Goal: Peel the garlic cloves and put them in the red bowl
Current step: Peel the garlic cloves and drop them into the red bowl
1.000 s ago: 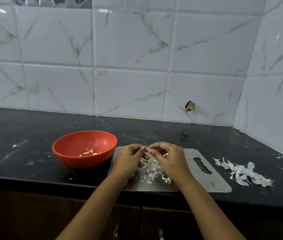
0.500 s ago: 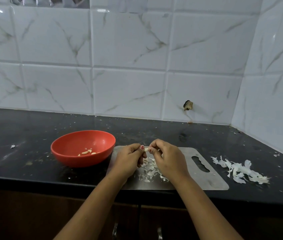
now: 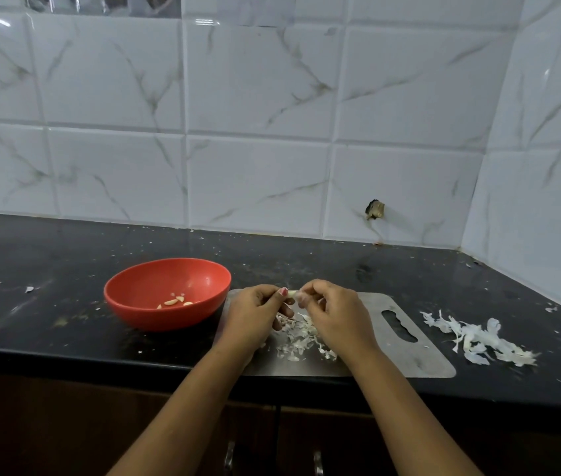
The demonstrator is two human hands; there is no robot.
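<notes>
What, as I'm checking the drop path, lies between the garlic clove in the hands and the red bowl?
Nothing visible does. The garlic clove is pinched by the left hand and right hand over the steel cutting board; the open red bowl sits just left, beside the board.

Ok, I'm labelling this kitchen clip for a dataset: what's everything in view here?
counter: one, black, below tiled wall
cutting board: one, steel, counter's front edge
red bowl: one, red, counter, left of the cutting board
peeled cloves: about four, pale, inside the red bowl
peel scraps: one heap, white, on the cutting board
peel pile: one, white, counter, right of the cutting board
garlic clove: one, whitish, between both hands' fingertips
left hand: one, pinching the garlic clove
right hand: one, pinching the garlic clove
</notes>
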